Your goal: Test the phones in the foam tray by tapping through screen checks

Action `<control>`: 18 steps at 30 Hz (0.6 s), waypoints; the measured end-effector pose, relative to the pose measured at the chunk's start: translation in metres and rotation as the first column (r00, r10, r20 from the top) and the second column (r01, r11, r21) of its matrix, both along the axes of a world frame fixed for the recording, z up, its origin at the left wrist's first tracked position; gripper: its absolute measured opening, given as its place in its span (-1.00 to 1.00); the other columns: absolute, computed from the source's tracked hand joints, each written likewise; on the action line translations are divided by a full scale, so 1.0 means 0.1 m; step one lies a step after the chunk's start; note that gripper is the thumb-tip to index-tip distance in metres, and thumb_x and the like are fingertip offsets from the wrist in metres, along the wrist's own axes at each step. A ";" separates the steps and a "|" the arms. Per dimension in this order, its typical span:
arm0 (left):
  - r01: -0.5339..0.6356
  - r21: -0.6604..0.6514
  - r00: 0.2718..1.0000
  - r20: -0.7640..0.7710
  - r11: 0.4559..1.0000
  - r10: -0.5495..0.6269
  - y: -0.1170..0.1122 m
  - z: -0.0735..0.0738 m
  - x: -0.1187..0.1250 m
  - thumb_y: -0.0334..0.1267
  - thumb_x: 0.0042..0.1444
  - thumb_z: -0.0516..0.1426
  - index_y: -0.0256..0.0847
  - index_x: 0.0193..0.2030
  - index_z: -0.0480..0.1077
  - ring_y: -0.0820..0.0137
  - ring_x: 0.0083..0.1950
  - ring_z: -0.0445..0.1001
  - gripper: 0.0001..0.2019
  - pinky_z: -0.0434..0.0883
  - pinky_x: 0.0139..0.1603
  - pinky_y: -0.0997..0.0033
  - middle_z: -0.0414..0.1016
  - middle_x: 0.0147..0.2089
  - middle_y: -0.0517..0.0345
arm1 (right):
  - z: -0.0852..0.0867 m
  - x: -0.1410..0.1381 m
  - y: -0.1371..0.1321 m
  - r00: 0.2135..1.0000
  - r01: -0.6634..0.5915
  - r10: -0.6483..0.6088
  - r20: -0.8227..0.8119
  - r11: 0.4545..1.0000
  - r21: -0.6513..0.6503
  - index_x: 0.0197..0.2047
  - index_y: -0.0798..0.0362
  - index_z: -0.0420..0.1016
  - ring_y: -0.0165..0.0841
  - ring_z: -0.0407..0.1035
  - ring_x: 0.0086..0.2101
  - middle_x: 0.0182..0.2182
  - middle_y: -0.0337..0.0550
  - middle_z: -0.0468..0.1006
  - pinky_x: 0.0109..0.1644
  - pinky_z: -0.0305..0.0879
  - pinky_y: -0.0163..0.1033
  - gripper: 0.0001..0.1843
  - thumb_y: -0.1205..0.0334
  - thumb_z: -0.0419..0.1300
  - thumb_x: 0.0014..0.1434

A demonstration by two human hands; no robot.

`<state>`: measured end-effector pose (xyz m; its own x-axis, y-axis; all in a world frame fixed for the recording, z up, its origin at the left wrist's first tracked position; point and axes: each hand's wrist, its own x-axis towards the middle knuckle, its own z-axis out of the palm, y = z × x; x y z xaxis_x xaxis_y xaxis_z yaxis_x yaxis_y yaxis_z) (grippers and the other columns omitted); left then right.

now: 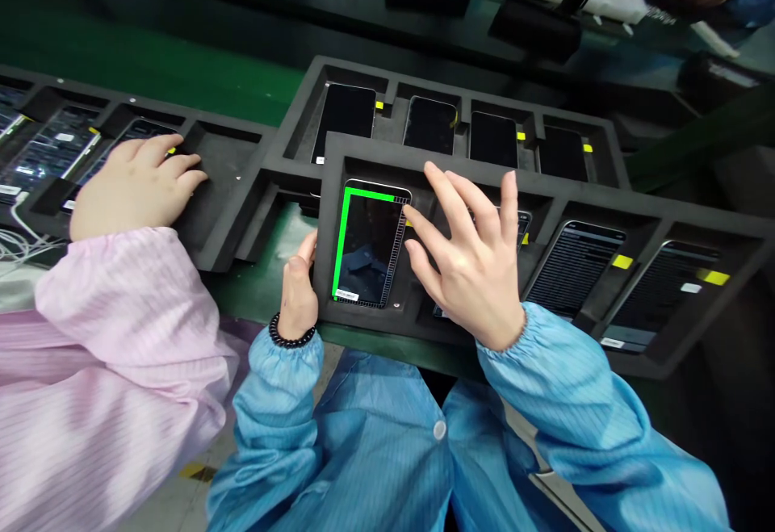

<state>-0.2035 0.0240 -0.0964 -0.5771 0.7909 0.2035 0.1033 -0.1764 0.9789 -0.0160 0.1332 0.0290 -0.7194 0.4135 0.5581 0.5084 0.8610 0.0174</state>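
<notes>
A black foam tray lies in front of me with several phones in its slots. The leftmost phone shows a dark screen with a green band along its left and top edges. My right hand hovers over the tray with fingers spread, its forefinger touching that phone's upper right corner. It covers most of the second phone. My left hand, in a blue sleeve with a black bead bracelet, grips the tray's left edge with curled fingers.
Two more lit phones sit in the tray's right slots. A second tray with several dark phones lies behind. On the left, a co-worker's hand in a pink sleeve rests on another tray. A green belt runs beyond.
</notes>
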 end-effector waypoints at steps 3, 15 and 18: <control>-0.032 -0.016 0.999 0.026 0.999 0.032 0.00 -0.01 0.00 0.30 0.35 -0.32 -0.06 0.21 0.48 0.13 0.11 0.55 -0.25 0.53 0.16 0.00 0.60 -0.03 0.06 | 0.02 0.07 -0.02 0.999 0.041 -0.041 -0.016 0.999 0.014 -0.02 0.02 0.57 -0.01 0.28 0.32 0.37 -0.01 0.37 0.55 -0.11 0.32 -0.77 0.21 0.12 0.38; -0.041 -0.028 0.998 0.044 0.999 0.042 -0.01 0.00 0.02 0.26 0.37 -0.29 -0.05 0.26 0.45 0.14 0.23 0.51 -0.29 0.45 0.33 -0.01 0.58 0.11 0.08 | -0.03 -0.07 0.07 1.000 -0.024 0.024 0.003 0.997 0.069 0.13 0.00 0.50 -0.06 0.30 0.32 0.38 0.01 0.35 0.48 0.04 0.39 -0.70 0.18 0.10 0.40; -0.047 -0.040 0.998 0.042 0.998 0.049 -0.01 -0.01 0.01 0.28 0.36 -0.30 -0.03 0.26 0.45 0.14 0.29 0.46 -0.28 0.39 0.39 -0.02 0.56 0.16 0.10 | 0.00 -0.02 0.06 0.999 0.032 -0.029 -0.040 0.997 0.076 0.02 -0.04 0.55 -0.05 0.33 0.29 0.36 -0.05 0.39 0.47 0.07 0.37 -0.77 0.18 0.12 0.38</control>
